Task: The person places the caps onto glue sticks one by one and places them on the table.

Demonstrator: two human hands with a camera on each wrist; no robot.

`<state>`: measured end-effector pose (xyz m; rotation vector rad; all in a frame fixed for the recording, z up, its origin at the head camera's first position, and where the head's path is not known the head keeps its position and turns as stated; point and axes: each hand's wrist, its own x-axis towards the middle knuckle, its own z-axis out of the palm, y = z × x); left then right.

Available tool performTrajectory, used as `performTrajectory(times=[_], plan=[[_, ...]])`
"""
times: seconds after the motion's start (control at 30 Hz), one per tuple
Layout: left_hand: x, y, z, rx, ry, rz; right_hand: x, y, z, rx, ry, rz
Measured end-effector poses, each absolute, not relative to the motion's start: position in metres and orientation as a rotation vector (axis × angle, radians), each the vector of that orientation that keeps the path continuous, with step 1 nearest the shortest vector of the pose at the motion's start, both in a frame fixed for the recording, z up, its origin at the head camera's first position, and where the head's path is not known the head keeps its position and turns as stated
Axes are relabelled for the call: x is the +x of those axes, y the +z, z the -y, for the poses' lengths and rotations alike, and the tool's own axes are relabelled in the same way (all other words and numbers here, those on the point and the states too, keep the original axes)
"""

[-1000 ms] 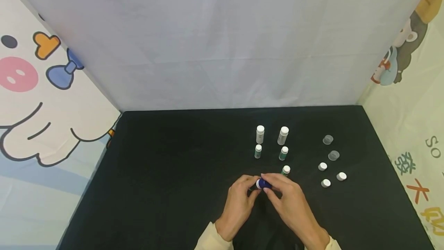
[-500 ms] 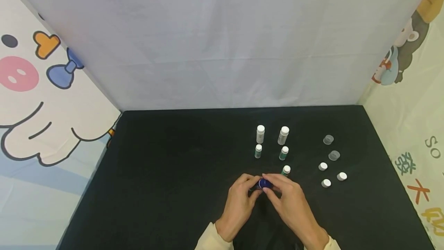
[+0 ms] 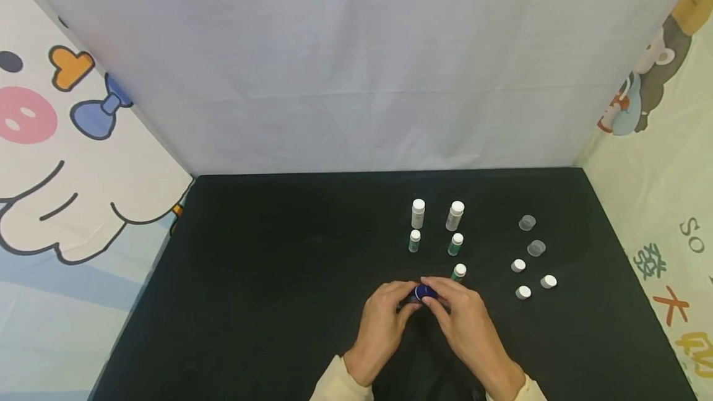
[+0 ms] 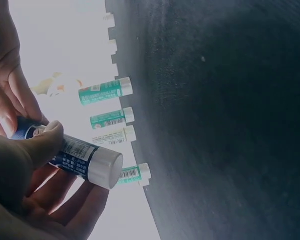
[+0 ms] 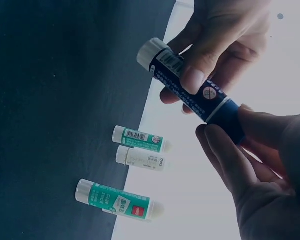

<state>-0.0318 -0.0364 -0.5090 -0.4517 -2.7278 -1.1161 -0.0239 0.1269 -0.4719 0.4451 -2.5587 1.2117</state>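
A dark blue glue stick (image 5: 185, 85) with a white base is held slantwise between my two hands, above the table. My left hand (image 3: 381, 320) grips its labelled body, thumb laid along the label in the left wrist view. At the other end, the fingers and thumb of my right hand (image 3: 468, 320) pinch the blue cap (image 5: 227, 120). A thin white line shows between cap and body in the right wrist view. Just beyond my right fingers stands a green glue stick (image 3: 459, 272) with a white top, its lower part hidden by the hand.
Beyond my hands, two white glue sticks (image 3: 455, 216) and two more green glue sticks (image 3: 414, 241) stand upright on the black table (image 3: 267, 277). To the right lie three white caps (image 3: 548, 281) and two clear caps (image 3: 527, 223). Fabric walls (image 3: 356, 79) border the table.
One second ago a wider white part showed at the left of the blue cap. The cap has since closed over it, leaving a thin white line. Both hands stay nearly in place.
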Motion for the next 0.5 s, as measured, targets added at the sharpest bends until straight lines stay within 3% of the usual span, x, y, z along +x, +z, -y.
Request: performTrajectory(times=[0.5], plan=[[-0.028,-0.512,0.047,-0.539,-1.121,2.663,-0.025,-0.473,-0.117,0.483,1.177,2.612]])
